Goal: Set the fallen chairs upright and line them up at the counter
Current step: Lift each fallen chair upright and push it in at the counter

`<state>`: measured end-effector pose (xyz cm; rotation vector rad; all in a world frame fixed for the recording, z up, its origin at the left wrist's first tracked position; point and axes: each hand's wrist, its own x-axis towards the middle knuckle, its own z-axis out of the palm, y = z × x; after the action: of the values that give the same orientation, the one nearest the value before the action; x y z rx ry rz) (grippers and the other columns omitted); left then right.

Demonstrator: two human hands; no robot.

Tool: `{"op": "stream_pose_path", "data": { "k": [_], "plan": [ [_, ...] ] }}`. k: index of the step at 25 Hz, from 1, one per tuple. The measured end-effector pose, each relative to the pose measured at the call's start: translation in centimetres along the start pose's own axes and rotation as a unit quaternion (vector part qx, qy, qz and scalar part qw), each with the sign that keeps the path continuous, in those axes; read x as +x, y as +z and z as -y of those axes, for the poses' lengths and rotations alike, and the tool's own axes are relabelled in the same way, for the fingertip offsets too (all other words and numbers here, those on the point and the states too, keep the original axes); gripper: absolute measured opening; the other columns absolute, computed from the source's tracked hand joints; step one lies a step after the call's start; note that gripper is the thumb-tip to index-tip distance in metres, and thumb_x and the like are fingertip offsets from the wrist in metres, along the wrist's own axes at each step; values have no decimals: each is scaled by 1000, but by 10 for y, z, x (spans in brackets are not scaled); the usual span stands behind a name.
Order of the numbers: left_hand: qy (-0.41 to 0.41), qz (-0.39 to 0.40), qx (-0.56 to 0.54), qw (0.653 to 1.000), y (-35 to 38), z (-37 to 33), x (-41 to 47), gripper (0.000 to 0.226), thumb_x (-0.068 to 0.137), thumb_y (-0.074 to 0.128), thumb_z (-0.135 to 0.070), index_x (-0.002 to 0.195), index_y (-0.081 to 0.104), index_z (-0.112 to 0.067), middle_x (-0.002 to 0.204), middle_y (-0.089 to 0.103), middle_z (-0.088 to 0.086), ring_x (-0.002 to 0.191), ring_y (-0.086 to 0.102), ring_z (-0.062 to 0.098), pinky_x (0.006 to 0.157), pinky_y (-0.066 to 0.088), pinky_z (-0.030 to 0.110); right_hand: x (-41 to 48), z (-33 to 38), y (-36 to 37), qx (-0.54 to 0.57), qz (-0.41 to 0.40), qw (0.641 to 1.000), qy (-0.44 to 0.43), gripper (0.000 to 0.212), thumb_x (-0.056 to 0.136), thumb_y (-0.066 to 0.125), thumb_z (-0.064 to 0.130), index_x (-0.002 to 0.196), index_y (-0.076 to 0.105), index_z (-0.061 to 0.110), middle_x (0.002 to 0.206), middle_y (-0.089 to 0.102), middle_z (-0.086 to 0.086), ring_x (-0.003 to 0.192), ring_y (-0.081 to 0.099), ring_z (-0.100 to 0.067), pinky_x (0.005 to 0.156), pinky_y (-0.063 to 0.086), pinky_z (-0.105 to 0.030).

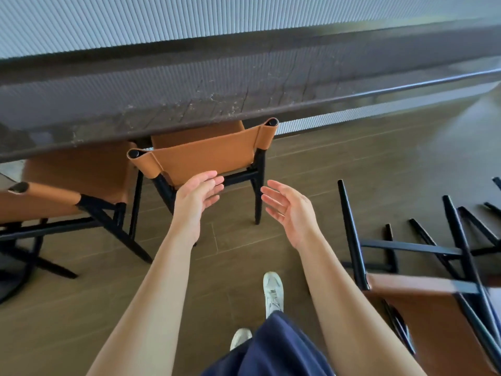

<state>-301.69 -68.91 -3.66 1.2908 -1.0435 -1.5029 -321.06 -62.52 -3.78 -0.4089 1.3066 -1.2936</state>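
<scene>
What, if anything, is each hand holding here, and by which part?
Nothing is held. The left hand and right hand are open and apart, in front of the upright chair at the counter.

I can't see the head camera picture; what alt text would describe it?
Two bare, open hands, left hand and right hand, reach toward an upright tan chair tucked at a dark counter. Another upright chair stands left; a fallen chair lies right.

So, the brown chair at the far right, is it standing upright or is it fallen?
Fallen. The chair on the right has its black legs pointing up and its brown seat low near the floor.
</scene>
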Motion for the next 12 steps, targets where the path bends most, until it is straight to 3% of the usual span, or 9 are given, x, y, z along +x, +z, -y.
{"op": "stream_pose_path", "data": {
  "k": [12],
  "plan": [
    [12,188,74,979,111,27,-119,22,96,51,-13,108,67,-23,106,73,-2,103,68,12,94,52,34,-160,-24,-147,73,-192,975,-81,23,99,51,20,106,72,16,108,75,-3,106,68,-18,90,50,-33]
  ]
}}
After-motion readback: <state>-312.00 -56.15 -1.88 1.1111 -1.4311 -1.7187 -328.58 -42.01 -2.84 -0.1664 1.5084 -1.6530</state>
